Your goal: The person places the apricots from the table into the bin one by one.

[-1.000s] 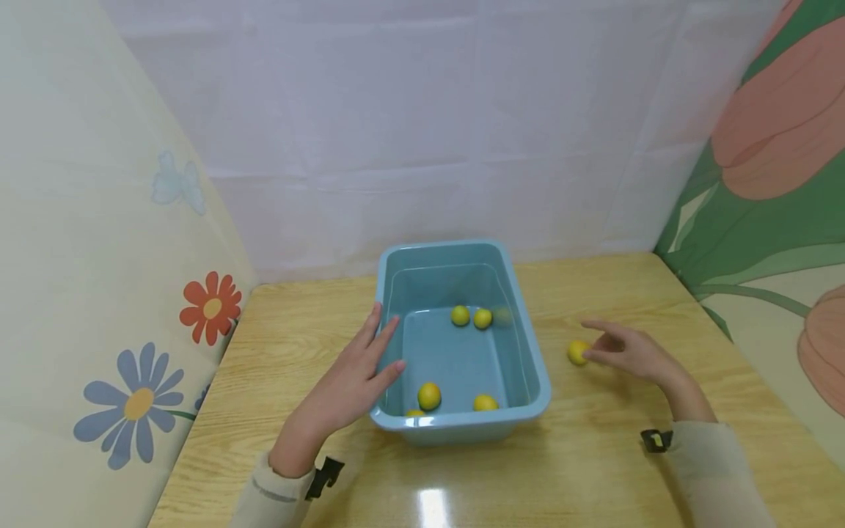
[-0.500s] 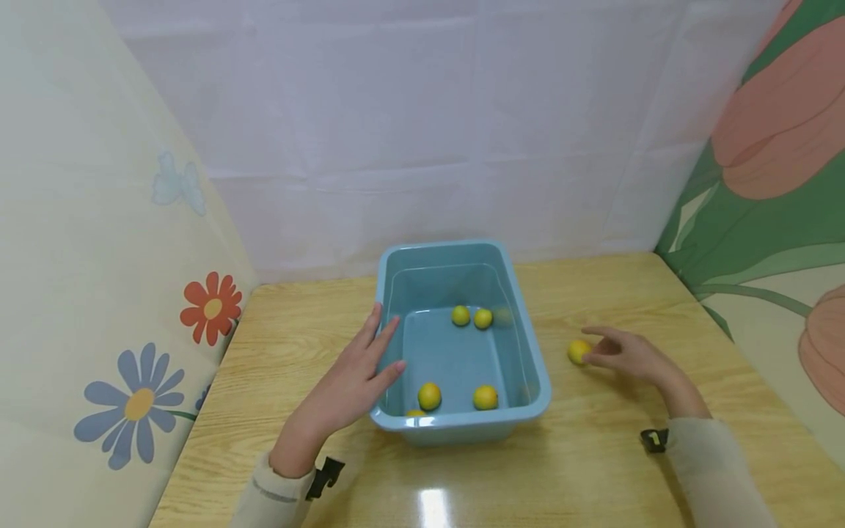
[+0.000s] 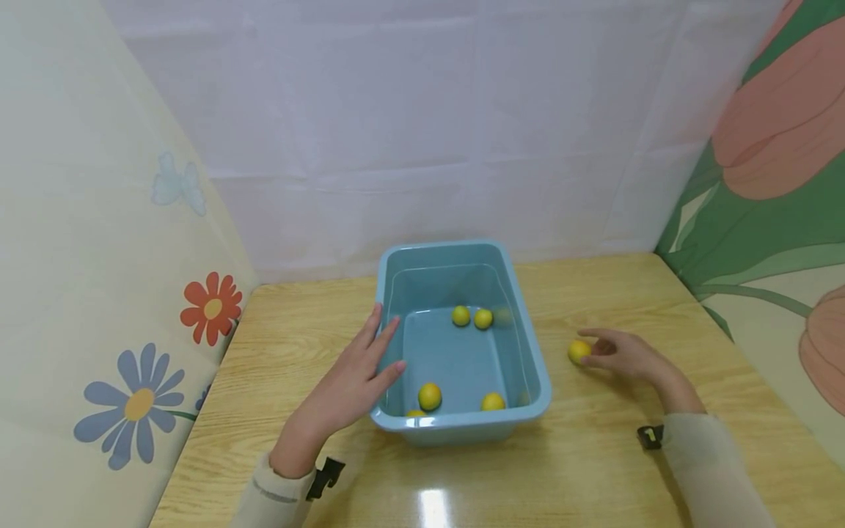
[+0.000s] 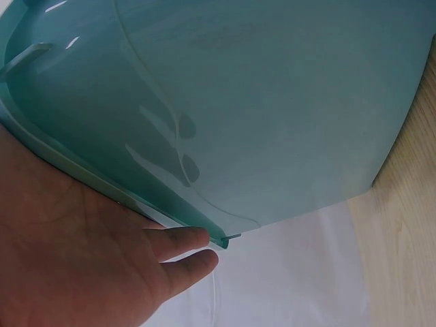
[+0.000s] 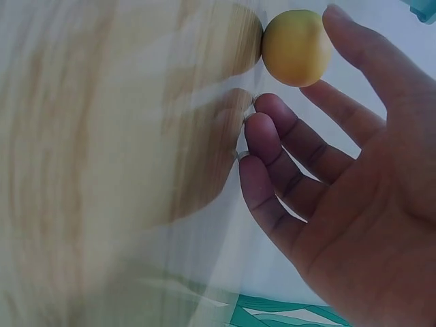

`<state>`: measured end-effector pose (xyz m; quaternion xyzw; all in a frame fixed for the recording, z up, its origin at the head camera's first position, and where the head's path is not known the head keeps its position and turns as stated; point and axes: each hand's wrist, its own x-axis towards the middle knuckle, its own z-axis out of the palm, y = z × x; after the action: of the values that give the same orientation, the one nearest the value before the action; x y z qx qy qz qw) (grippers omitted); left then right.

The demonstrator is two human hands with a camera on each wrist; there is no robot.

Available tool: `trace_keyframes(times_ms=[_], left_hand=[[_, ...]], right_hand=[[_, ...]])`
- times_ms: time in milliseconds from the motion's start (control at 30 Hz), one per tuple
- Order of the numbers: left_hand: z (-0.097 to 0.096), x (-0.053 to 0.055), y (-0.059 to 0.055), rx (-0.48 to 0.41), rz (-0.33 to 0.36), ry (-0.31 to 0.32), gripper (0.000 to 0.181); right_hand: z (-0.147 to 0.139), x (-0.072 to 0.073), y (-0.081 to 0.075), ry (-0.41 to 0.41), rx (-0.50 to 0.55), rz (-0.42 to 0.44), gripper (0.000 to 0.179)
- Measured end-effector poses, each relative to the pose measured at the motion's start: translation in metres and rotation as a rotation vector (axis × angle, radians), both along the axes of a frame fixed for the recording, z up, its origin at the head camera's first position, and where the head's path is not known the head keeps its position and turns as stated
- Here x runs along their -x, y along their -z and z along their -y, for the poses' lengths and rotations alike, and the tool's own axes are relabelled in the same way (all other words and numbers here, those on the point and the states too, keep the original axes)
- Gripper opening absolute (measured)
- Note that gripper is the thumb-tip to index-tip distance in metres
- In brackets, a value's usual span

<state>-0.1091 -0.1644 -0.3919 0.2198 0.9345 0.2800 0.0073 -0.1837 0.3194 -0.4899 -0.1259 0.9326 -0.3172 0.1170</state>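
A blue plastic tub (image 3: pixel 462 419) stands on the wooden table. Over its left rim lies my left hand (image 3: pixel 353 381), fingers fairly straight; the left wrist view has this hand (image 4: pixel 88 252) against the outside of the rim. To the right of the tub, a small round yellow fruit (image 3: pixel 579 353) rests on the tabletop. My right hand (image 3: pixel 623 356) pinches it between thumb and forefinger. In the right wrist view the thumb touches the fruit (image 5: pixel 296 48), the forefinger is partly behind it, and the other fingers curl beside it near the table.
Inside the tub are several similar fruits: two at the far end (image 3: pixel 483 318), others near the front wall, such as the fruit (image 3: pixel 430 397) at left and the fruit (image 3: pixel 492 402) at right. A white cloth (image 3: pixel 396 147) hangs behind the table (image 3: pixel 297 330). Patterned panels flank both sides.
The right hand's forefinger and thumb have closed in on the fruit, the hand shifting slightly left. The tub's front-right fruit has rolled a little. My left hand has stayed still.
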Motion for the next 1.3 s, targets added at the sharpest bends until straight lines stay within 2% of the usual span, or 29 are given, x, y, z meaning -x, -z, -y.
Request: trace_keyframes(times_ms=[367, 733, 1300], left_hand=[[0.0001, 0.0, 0.0003, 0.0, -0.003, 0.002, 0.073], [0.0005, 0.0003, 0.0003, -0.002, 0.007, 0.002, 0.073], [0.0002, 0.0001, -0.0008, -0.003, 0.017, -0.002, 0.071]], right_hand=[[0.0079, 0.0006, -0.0015, 0.034, -0.032, -0.004, 0.059], [0.0072, 0.0035, 0.0013, 0.047, -0.039, -0.028, 0.058], [0.0076, 0.0008, -0.0077, 0.053, -0.036, -0.104, 0.057]])
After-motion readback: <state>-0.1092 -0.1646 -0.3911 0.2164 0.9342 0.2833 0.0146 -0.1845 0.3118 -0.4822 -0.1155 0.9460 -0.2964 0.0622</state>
